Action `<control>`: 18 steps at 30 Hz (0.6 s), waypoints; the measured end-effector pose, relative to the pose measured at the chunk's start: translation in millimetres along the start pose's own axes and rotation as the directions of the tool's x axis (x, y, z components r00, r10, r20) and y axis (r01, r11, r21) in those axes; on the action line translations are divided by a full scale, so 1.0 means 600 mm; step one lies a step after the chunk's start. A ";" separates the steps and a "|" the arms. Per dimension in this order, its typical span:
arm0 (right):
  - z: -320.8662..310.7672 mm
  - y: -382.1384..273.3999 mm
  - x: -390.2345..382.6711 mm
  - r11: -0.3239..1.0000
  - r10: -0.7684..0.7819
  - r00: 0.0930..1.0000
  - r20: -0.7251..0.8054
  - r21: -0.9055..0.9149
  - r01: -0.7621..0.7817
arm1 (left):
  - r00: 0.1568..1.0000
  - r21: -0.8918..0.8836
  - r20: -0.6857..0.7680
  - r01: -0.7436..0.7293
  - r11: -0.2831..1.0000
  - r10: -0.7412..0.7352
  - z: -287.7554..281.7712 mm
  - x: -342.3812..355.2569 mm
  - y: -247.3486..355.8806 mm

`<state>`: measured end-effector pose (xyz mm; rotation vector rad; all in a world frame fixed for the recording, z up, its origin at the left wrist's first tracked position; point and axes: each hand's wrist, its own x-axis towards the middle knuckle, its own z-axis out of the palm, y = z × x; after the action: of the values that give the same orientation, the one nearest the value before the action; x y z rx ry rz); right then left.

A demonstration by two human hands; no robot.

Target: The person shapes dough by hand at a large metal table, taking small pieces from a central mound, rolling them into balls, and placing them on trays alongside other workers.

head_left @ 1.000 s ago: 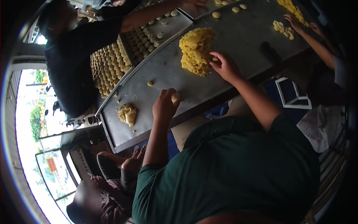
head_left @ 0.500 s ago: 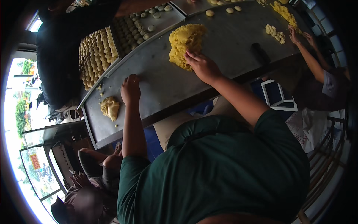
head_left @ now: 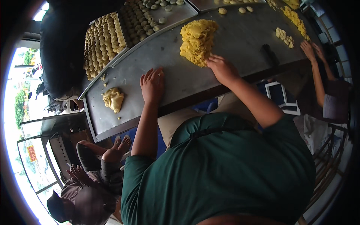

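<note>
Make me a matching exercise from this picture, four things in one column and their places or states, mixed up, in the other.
Things:
1. Right hand
2. Left hand
3. Smooth dough lump
4. Pale round balls

Places or states:
A. Packed in close rows
B. Near the left end of the metal table
C. Fingertips at the near edge of the crumbly yellow mound
D. Right of the smooth lump, left of the yellow mound

Pairs: 1-C, 2-D, 3-B, 4-A

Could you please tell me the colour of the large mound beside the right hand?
The mound is yellow, showing best in the head view.
</note>
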<state>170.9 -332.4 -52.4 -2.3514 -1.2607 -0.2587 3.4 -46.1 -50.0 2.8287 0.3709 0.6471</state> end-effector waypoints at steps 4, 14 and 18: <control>-0.063 -0.019 0.035 0.992 0.102 0.985 0.143 0.054 -0.110 | 1.000 -0.052 -0.017 -0.022 0.998 0.021 -0.016 0.008 0.021; -0.067 0.032 0.037 0.981 0.127 0.988 0.085 0.139 -0.138 | 0.992 -0.086 0.036 0.128 0.988 -0.125 -0.016 0.007 0.017; -0.017 0.042 -0.033 0.944 0.309 0.937 -0.160 0.169 -0.283 | 0.989 -0.056 0.077 0.131 0.990 -0.126 -0.013 0.014 0.022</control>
<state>181.1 -363.6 -58.4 -2.2936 -0.7964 -0.2699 9.7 -54.8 -36.6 2.7346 0.5069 0.5175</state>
